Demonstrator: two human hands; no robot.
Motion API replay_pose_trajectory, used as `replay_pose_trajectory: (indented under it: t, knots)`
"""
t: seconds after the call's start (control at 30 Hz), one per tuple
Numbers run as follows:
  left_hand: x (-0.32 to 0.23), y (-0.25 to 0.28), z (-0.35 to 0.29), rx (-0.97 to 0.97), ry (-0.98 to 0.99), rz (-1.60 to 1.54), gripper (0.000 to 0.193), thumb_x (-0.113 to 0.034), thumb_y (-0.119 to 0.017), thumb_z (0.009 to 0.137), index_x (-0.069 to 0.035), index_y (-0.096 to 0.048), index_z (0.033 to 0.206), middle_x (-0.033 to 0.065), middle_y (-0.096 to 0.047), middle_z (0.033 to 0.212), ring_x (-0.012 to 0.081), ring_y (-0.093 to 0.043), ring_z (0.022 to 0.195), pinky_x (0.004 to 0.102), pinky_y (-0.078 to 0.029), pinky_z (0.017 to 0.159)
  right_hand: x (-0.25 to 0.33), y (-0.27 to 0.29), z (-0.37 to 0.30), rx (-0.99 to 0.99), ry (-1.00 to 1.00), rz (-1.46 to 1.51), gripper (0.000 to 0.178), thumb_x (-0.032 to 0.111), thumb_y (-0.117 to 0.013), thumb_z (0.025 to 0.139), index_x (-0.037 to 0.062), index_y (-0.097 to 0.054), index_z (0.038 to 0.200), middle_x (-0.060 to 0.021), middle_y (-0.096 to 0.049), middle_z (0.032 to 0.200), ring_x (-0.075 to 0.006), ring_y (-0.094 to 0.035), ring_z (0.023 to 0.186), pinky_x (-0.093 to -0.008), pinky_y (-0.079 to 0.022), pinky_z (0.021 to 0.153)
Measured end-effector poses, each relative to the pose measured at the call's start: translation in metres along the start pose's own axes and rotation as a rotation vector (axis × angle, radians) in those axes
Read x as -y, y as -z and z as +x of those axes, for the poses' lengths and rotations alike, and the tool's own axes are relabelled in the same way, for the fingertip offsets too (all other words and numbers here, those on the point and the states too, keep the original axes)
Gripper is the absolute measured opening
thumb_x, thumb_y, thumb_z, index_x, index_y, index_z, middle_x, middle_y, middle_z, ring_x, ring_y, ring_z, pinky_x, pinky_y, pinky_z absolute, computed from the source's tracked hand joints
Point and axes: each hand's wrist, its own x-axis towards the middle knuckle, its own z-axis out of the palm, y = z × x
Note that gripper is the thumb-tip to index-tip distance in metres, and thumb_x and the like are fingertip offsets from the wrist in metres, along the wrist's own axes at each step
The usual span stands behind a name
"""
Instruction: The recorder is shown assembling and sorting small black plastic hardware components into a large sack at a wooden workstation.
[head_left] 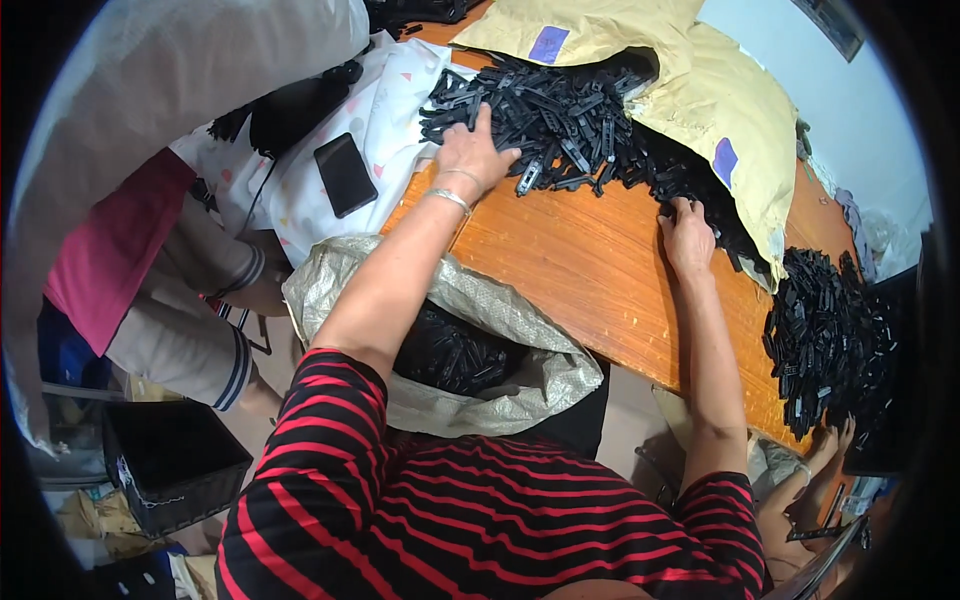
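Black plastic pieces (545, 125) heaped on the wooden table (570, 265), both my hands at the heap

The heap lies across the far part of the table, and I have a hand at either end of its near edge. My left hand (470, 155) is over the left end, its fingers spread and released, forefinger stretched out above the pieces; a bracelet (450, 199) circles that wrist. My right hand (688, 240) is farther along the table to the right, beside the heap's right end, with its fingers bent; I can't tell whether they grip a piece.

Big yellow paper sacks (735, 90) with purple patches lie at the far side of the table, their loose edges hanging over the heap. At the table's right end is a second pile (825, 330) of black pieces, with another person's hand (826, 447) at its near side. Just off the table's near edge, in front of me, a woven sack (530, 320) gapes, dark pieces (455, 350) inside it. Left of the table's bare wood, a black phone (346, 175) rests on a patterned white cloth (395, 95). Lower down, off to the table's left, stands a black box (175, 465).
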Motion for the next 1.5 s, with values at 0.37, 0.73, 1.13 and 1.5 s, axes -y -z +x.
replay_pose_trajectory:
  t: [0.37, 0.73, 1.13, 1.5]
  knots:
    - [-0.046, -0.060, -0.063, -0.344, -0.328, -0.424, 0.074, -0.016, -0.076, 0.075, -0.008, -0.038, 0.138, 0.0260, -0.036, 0.137, 0.0427, -0.036, 0.126, 0.0457, -0.034, 0.106, 0.041, 0.004, -0.029, -0.111, 0.312, 0.215, 0.026, 0.013, -0.071, 0.079, 0.0091, -0.064, 0.103, -0.0125, -0.060, 0.098, -0.0372, -0.063, 0.083, -0.0440, -0.051, 0.070]
    - [0.003, -0.020, -0.095, -0.309, -0.584, -0.587, 0.053, -0.003, -0.079, 0.067, -0.004, -0.057, 0.115, 0.0147, -0.055, 0.118, 0.0335, -0.053, 0.111, 0.0384, -0.046, 0.095, 0.027, 0.033, -0.050, 0.070, 0.199, 0.209, 0.029, 0.013, -0.073, 0.078, -0.0002, -0.063, 0.102, -0.0198, -0.066, 0.097, -0.0369, -0.064, 0.091, -0.0426, -0.051, 0.078]
    - [-0.004, -0.038, -0.083, -0.262, -0.496, -0.384, 0.019, -0.010, -0.077, 0.072, -0.003, -0.061, 0.081, 0.0115, -0.060, 0.083, 0.0312, -0.060, 0.083, 0.0392, -0.049, 0.071, 0.068, 0.026, -0.083, 0.108, 0.509, 0.208, 0.019, 0.010, -0.059, 0.087, -0.0011, -0.059, 0.102, -0.0224, -0.064, 0.091, -0.0397, -0.064, 0.074, -0.0461, -0.052, 0.065]
    - [0.001, -0.025, -0.095, -0.146, -0.528, -0.355, 0.019, -0.005, -0.075, 0.070, -0.004, -0.058, 0.078, 0.0106, -0.061, 0.080, 0.0313, -0.060, 0.081, 0.0404, -0.049, 0.070, 0.065, 0.028, -0.084, 0.148, 0.488, 0.115, 0.018, 0.008, -0.062, 0.086, 0.0016, -0.060, 0.102, -0.0188, -0.054, 0.098, -0.0393, -0.062, 0.076, -0.0464, -0.053, 0.065]
